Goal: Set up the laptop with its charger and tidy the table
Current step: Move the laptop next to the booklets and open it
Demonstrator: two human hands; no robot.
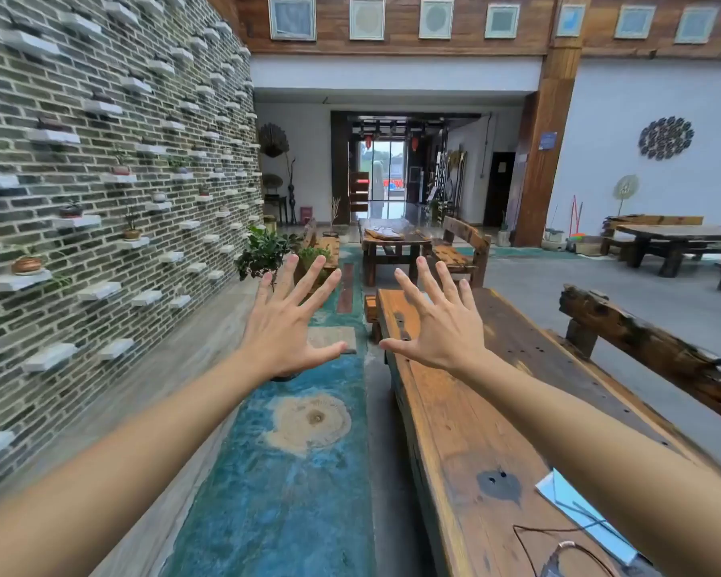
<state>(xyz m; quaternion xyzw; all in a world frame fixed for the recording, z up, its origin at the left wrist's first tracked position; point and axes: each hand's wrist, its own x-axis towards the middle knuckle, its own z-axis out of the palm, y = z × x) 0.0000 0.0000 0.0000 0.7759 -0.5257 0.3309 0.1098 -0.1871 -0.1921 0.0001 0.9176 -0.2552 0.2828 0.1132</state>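
Table (467, 410) beneath spread, empty fingers (427, 285).

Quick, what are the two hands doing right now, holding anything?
Left hand: open, fingers spread, holding nothing.
Right hand: open, fingers spread, holding nothing.

1 view only, head-worn, wide-angle with strong edge bending. It looks forward and slightly down along a long wooden table (467, 410), from its near end. Both bare arms reach out from the bottom corners, left hand (285, 326) and right hand (440, 326) spread at frame centre, close to the lens. The brick wall (79, 181) runs along the left; the doorway (385, 177) sits far off, straight ahead. No 2nd view, so no overlap.
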